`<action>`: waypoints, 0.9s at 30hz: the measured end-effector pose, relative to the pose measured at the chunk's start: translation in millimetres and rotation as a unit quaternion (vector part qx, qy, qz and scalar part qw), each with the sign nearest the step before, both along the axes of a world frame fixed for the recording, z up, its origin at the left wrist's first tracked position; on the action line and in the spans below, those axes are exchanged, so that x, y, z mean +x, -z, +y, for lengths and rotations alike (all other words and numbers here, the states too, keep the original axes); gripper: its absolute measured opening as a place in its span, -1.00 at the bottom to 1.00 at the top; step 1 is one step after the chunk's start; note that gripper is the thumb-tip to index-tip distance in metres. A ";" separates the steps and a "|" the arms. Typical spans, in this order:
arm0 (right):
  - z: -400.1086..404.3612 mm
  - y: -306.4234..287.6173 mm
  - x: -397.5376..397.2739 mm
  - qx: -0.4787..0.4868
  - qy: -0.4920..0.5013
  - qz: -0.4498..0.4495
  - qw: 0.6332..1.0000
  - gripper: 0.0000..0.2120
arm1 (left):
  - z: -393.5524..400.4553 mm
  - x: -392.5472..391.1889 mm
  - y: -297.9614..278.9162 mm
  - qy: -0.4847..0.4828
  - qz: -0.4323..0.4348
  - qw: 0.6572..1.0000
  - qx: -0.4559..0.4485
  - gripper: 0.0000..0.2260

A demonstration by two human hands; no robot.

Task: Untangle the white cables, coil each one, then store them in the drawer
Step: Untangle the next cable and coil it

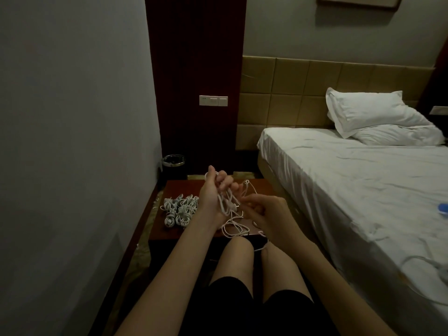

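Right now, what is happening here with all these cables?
A seated person is working on a loose white cable over a small wooden table. The left hand holds several loops of it; the right hand pinches a strand. A pile of coiled cables lies on the table to the left.

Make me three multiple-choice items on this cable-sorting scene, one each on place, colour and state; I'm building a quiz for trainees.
1. Where does the pile of coiled cables lie?
A on the bed
B on the wooden table, left of the hands
C in the bin

2. What colour are the cables?
A black
B white
C red

3. What is the left hand doing?
A resting flat
B holding a loose cable
C pointing

Answers: 1 B, the coils sit on the tabletop; 2 B, all show white; 3 B, loops hang from its curled fingers.
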State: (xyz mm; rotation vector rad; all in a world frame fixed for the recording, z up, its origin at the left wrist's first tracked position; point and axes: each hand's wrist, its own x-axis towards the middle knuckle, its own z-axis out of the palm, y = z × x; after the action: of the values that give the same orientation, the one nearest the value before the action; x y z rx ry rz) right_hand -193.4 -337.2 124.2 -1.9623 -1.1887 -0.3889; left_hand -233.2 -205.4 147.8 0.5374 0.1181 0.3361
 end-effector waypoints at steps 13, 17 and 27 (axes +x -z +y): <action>-10.3 -19.6 -16.4 -0.173 -0.061 -0.041 0.982 -0.83 | 3.4 -1.2 -5.2 -0.014 0.017 0.992 0.124 -0.48; 5.7 -41.3 -18.0 -0.231 -0.072 -0.078 0.967 -0.77 | -7.8 -0.8 -5.1 0.018 0.057 0.972 0.225 -0.51; 7.5 -50.1 -10.0 -0.207 0.060 -0.111 0.970 -0.46 | -8.1 -7.0 -4.0 0.126 0.162 0.880 0.427 -0.56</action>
State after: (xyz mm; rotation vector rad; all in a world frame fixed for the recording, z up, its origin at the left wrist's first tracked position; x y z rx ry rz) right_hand -203.4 -329.7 174.2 -2.4087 -1.3825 -0.4591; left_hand -240.1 -213.4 151.7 1.4773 0.2221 0.0171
